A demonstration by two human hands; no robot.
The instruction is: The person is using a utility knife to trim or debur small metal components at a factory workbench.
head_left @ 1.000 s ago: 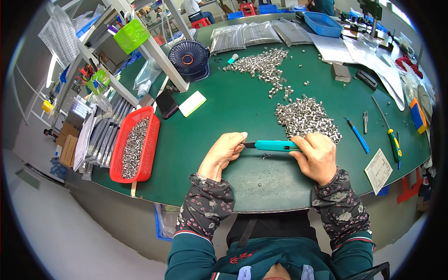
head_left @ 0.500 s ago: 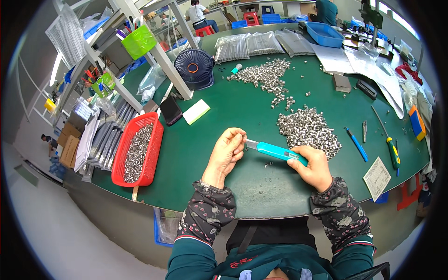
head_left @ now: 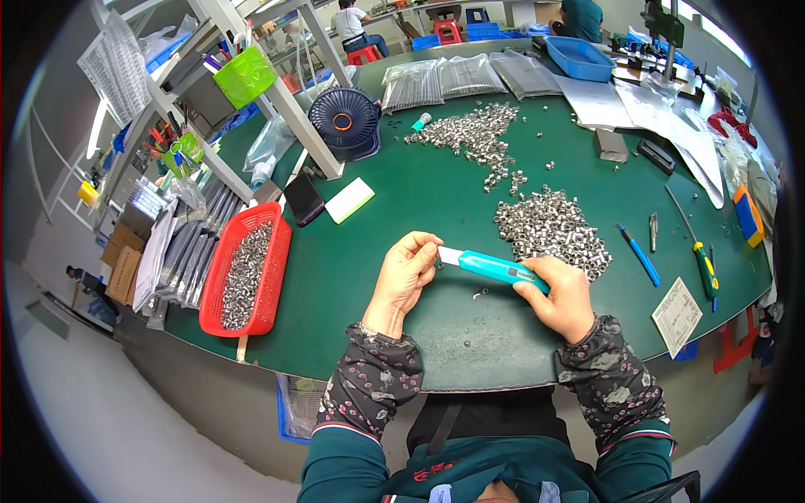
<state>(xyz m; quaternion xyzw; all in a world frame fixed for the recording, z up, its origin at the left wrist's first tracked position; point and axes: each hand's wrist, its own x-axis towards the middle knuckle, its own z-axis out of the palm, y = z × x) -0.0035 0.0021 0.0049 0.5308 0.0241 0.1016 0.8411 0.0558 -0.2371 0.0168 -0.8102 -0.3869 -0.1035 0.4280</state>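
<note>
Head view: clock places are read from the pale blade [head_left: 449,256], with 12 toward the far side of the green table [head_left: 402,193]
Right hand [head_left: 563,293]: between 3 and 4 o'clock, closed firmly round the handle end of the teal knife [head_left: 493,267]
Left hand [head_left: 402,272]: between 8 and 9 o'clock, fingertips drawn together at the blade's tip; cannot tell whether they meet fully or what they pinch
Knife step: seems to be edge work at the left fingertips; the next move seems to call for a steady left hold and light pressure, edge clear of skin
Knife shape: slim, smooth, straight casing, flat blade out
Ring heap [head_left: 553,230]: between 2 and 3 o'clock, short, hollow, shiny metal pieces
Red basket [head_left: 275,285]: 9 o'clock, perforated plastic, rounded corners, full of small metal pieces
Sleeve covers [head_left: 369,369]: dark floral fabric, gathered, wrinkled
</note>
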